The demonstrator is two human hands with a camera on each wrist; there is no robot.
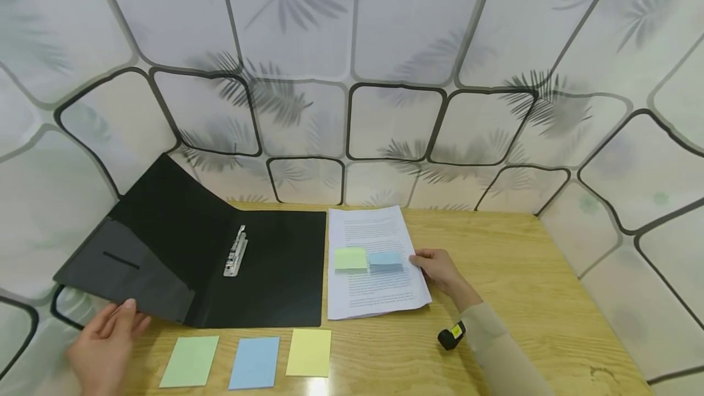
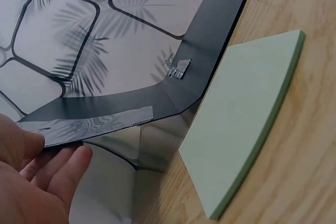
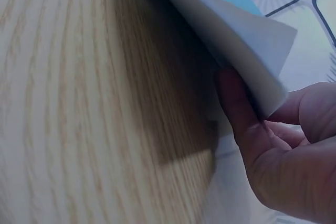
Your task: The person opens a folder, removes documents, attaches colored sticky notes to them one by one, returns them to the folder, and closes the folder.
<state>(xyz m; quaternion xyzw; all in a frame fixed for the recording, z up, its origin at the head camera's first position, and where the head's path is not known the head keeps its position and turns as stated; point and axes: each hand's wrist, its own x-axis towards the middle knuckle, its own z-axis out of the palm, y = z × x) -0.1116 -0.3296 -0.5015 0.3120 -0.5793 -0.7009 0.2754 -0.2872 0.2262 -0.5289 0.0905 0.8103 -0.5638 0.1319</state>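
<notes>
A black ring-clip folder (image 1: 280, 267) lies spread on the table, its left cover (image 1: 165, 212) tilted up off the wood. My left hand (image 1: 107, 341) pinches that cover's lower edge between thumb and fingers; the left wrist view shows the thumb above and fingers beneath. Inside, a metal clip (image 1: 236, 252) sits near the spine. To the folder's right is a stack of printed paper (image 1: 379, 295), bearing a green sticky note (image 1: 350, 258) and a blue sticky note (image 1: 385, 261). My right hand (image 1: 440, 267) pinches the stack's right edge, which is lifted in the right wrist view (image 3: 231, 35).
In front of the folder lie a green sticky-note pad (image 1: 189, 361), a blue pad (image 1: 254, 363) and a yellow pad (image 1: 309, 353) in a row. A patterned curtain (image 1: 308, 121) rises behind the wooden table (image 1: 522, 298) and along both sides.
</notes>
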